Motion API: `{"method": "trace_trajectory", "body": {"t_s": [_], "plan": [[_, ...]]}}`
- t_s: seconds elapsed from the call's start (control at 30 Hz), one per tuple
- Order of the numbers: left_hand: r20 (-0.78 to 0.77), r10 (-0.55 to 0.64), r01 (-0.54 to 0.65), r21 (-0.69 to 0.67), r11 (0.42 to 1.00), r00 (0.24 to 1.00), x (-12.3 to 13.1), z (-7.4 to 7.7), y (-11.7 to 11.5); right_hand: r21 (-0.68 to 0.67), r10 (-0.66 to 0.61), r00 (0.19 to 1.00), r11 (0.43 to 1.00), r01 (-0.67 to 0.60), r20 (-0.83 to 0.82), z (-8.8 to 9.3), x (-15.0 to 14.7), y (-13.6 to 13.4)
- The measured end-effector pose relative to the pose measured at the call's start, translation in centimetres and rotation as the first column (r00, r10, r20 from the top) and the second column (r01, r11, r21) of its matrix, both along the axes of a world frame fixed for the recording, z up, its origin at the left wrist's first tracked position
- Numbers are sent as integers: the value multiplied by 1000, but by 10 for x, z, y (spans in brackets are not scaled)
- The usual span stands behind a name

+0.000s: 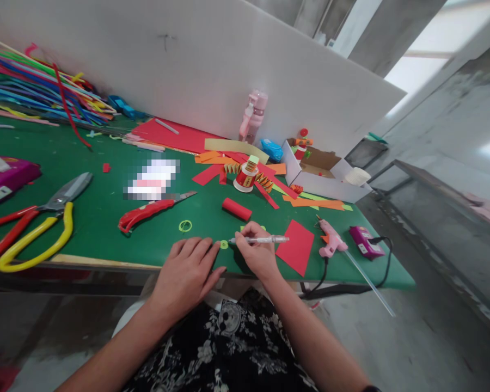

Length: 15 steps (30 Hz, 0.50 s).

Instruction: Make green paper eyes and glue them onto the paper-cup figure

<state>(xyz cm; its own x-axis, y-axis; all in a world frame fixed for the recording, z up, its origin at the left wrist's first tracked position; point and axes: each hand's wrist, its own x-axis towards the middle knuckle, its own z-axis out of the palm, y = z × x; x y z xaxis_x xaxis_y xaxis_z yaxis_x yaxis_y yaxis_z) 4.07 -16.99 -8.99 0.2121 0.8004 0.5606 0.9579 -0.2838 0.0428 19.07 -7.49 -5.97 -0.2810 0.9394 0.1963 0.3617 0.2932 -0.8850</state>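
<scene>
My right hand (256,251) is closed around a white pen (265,239), its tip touching a small green paper disc (224,244) on the green table (106,228). My left hand (187,272) rests at the table's front edge with its fingers stretched flat, the fingertips next to the disc. A green paper ring (185,225) lies just beyond the left hand. A red paper roll (237,209) sits beyond the disc. A red paper square (296,246) lies right of the right hand.
Red-handled scissors (147,213) and yellow-handled snips (36,228) lie to the left. A pink glue gun (330,241) and purple charger (365,242) sit at the right edge. Paper scraps, a small bottle (245,175), a white box (322,171) and coloured pipe cleaners (32,90) fill the back.
</scene>
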Motion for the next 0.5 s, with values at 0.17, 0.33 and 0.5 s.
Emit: {"method": "trace_trajectory", "body": {"t_s": [0.17,0.33,0.5], "plan": [[-6,-9,9,15,1000,1000,-1,0,1,-22,20,999,1000,-20,26,1,-1,-1],[-4,-8,8,19,1000,1000,0,1,1,-25,17,999,1000,-16,35,1,-2,-1],[-4,-2,2,16,1000,1000,0,1,1,16,-49,999,999,49,22,1,-2,-1]]}}
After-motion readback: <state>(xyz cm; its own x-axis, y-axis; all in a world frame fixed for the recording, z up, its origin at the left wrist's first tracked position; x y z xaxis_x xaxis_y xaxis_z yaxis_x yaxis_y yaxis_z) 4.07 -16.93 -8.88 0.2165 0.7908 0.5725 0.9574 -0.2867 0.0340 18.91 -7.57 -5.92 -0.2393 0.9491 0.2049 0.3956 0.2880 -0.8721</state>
